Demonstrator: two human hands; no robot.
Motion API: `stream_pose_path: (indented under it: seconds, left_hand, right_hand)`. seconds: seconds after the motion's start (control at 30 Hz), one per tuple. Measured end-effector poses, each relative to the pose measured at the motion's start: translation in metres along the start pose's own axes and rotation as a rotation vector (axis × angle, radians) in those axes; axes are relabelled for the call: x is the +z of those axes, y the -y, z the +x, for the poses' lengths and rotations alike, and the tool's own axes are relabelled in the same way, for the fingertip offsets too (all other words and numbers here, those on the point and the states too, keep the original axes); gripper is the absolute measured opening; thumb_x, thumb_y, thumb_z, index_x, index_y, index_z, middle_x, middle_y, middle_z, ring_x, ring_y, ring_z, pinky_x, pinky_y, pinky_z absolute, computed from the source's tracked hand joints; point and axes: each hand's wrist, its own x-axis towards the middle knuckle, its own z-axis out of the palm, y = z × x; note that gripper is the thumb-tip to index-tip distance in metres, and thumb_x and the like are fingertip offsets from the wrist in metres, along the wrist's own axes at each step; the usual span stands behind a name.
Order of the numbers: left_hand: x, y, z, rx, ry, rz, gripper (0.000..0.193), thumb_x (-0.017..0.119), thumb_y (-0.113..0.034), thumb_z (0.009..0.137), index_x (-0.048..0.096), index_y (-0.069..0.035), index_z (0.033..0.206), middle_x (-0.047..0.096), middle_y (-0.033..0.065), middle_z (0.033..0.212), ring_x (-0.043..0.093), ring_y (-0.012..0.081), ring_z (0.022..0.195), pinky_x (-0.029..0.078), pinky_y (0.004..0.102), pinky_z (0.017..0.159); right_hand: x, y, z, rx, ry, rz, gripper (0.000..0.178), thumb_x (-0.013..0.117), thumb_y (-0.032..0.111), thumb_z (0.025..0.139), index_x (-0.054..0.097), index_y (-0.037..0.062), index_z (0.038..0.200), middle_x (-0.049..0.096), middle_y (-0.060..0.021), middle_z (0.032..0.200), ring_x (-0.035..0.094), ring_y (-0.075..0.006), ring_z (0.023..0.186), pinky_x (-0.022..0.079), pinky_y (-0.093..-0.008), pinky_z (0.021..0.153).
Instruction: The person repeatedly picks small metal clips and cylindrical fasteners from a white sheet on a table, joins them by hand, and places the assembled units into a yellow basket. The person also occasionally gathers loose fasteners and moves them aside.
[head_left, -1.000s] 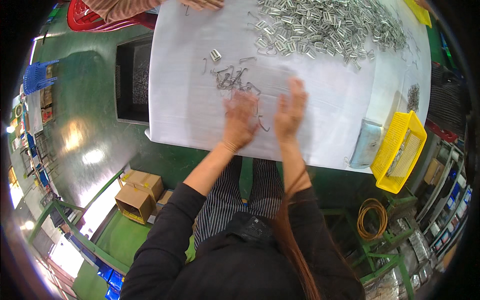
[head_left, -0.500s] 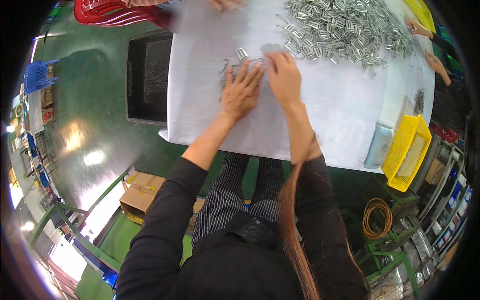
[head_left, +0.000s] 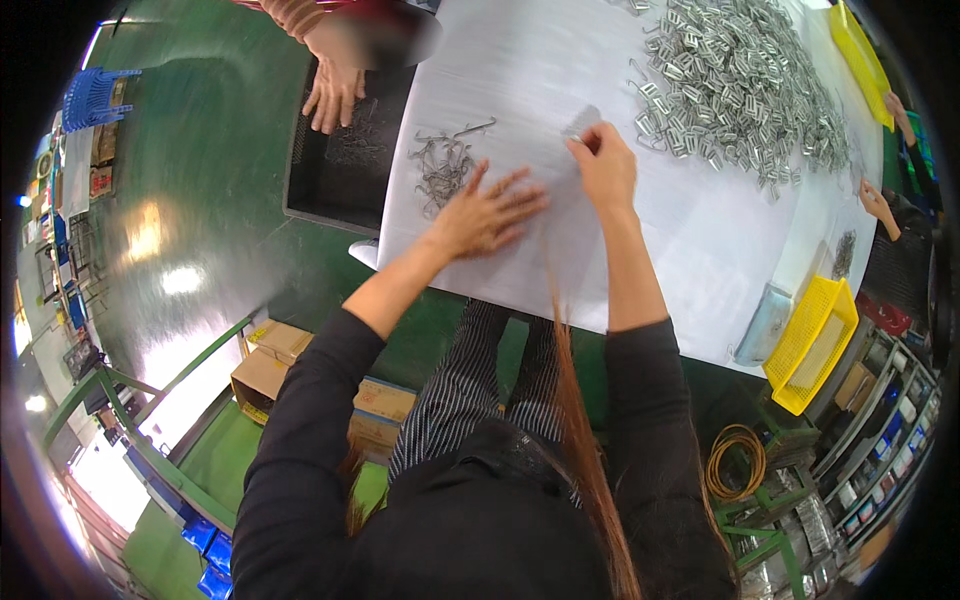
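Hooks (head_left: pixel 441 174) lie in a tangled cluster on the surface (head_left: pixel 540 80), just beyond the left hand (head_left: pixel 492 214), its grip released, fingers spread. Right hand (head_left: pixel 604 165): grip clenched to a pinch; cannot tell whether it holds a part. Buckles (head_left: pixel 735 85) are heaped beyond. Judged light, stiff, smooth, not fragile; hooks best taken by the shank, buckles by an outer bar.

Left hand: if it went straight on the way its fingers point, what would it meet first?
Probably the right hand, ahead and to its right, though depth is hard to judge.
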Motion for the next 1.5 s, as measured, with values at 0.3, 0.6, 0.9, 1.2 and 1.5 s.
stream_pose_path:
  seconds: [0.3, 0.6, 0.9, 1.2, 1.5]
  left_hand:
    - [-0.016, 0.081, -0.012, -0.507, -0.201, 0.27, 0.051, 0.036, -0.024, 0.091, 0.026, -0.017, 0.14, 0.028, 0.0015, 0.144, 0.023, 0.0198, 0.133, 0.007, 0.0541, 0.107]
    - [-0.052, 0.108, -0.03, -0.833, -0.437, 0.232, 0.04, 0.043, -0.016, 0.089, 0.042, -0.011, 0.128, 0.039, 0.0084, 0.134, 0.028, 0.0262, 0.13, 0.017, 0.0575, 0.102]
    - [-0.032, -0.011, 0.183, -0.497, -0.543, -0.227, 0.031, 0.05, -0.015, 0.084, 0.054, -0.005, 0.113, 0.052, 0.0145, 0.114, 0.046, 0.03, 0.108, 0.033, 0.0392, 0.096]
    - [0.001, -0.026, 0.328, -0.521, -0.654, -0.267, 0.03, 0.054, -0.025, 0.084, 0.057, -0.002, 0.103, 0.056, 0.017, 0.098, 0.049, 0.0319, 0.097, 0.037, 0.041, 0.087]
    - [-0.04, -0.064, 0.277, -0.694, -0.339, -1.546, 0.025, 0.061, -0.011, 0.082, 0.055, -0.002, 0.104, 0.057, 0.0024, 0.091, 0.053, 0.0087, 0.08, 0.044, 0.0242, 0.07]
  right_hand:
    - [-0.078, -0.071, -0.105, 0.23, -0.225, 0.218, 0.018, 0.07, 0.013, 0.073, 0.056, 0.0024, 0.078, 0.059, -0.0032, 0.072, 0.055, -0.0131, 0.068, 0.044, -0.0264, 0.066]
    - [-0.319, -0.209, -0.169, 0.281, -1.014, 0.034, 0.024, 0.066, 0.018, 0.08, 0.062, -0.0017, 0.093, 0.062, -0.0054, 0.084, 0.054, -0.0127, 0.075, 0.044, -0.0258, 0.07]
    - [-0.354, -0.254, -0.087, 0.008, -0.801, -0.561, 0.029, 0.06, 0.013, 0.078, 0.056, 0.0082, 0.106, 0.056, -0.0114, 0.104, 0.051, -0.0285, 0.1, 0.039, -0.0381, 0.087]
    - [-0.166, -0.126, 0.07, 0.065, -0.198, -0.191, 0.075, 0.078, 0.024, 0.062, 0.039, 0.0042, 0.123, 0.043, -0.0185, 0.114, 0.045, -0.0361, 0.106, 0.045, -0.0412, 0.083]
    - [-0.134, -0.112, 0.084, -0.168, 0.009, 0.315, 0.058, 0.076, 0.011, 0.061, 0.048, 0.0042, 0.111, 0.057, -0.0136, 0.099, 0.057, -0.0249, 0.089, 0.048, -0.0352, 0.075]
